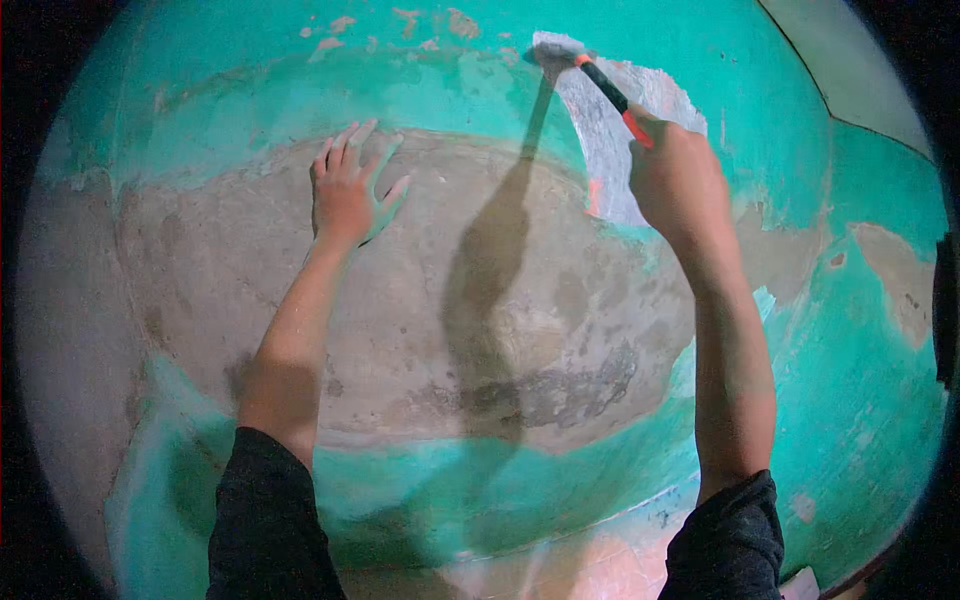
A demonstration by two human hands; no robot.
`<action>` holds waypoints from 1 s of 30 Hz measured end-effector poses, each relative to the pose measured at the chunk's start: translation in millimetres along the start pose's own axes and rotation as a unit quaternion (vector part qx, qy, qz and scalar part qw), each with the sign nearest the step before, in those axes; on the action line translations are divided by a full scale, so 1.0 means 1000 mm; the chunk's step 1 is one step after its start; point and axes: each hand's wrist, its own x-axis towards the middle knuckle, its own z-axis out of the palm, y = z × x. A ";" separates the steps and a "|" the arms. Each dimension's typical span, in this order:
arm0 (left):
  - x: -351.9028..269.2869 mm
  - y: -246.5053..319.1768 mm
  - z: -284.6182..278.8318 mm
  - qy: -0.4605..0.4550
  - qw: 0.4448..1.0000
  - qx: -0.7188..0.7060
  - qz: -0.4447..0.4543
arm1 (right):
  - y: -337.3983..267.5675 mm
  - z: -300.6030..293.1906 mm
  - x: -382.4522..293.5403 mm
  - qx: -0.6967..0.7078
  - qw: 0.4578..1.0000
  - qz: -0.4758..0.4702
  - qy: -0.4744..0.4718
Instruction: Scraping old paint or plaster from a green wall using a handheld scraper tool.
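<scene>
My right hand (679,176) grips a hand tool with a black and orange handle (606,84), probably a scraper. Its grey head (556,51) meets the wall at the upper left of a whitish, streaked patch (611,142); the head's exact shape is hard to make out. My left hand (349,184) is empty, fingers spread, against the wall near the upper edge of a large bare grey-brown area (420,292). Green paint (480,90) surrounds that area. Part of the whitish patch is hidden behind my right hand.
Long shadows of the tool and arm (487,285) fall across the wall. Smaller chipped spots (463,24) lie along the top. Another bare patch (896,277) is at the right. A dark object (945,311) shows at the right rim, and a pale object (801,583) at bottom right.
</scene>
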 end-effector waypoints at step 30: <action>0.000 0.001 -0.002 -0.013 1.000 0.004 -0.008 | -0.001 -0.004 -0.004 0.006 1.000 -0.009 0.001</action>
